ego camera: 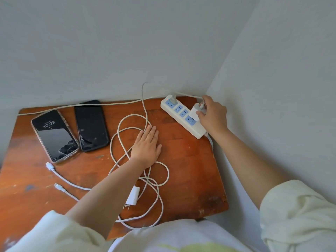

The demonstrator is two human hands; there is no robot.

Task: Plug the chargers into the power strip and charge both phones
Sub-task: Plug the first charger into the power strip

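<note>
A white power strip with blue sockets lies at the back right of the wooden table. My right hand grips a white charger standing on the strip's third or fourth socket. My left hand rests flat, fingers together, on the table over loops of white cable. A second white charger lies loose near the front edge, prongs toward me. Two phones lie at the left: one with a lit screen, one dark. Two cable plug ends lie free in front of them.
Grey walls close in the table at the back and right, meeting in a corner just behind the strip. A white plug sits in the strip's far socket, its cord running left along the back edge. My pale sleeves fill the bottom of the view.
</note>
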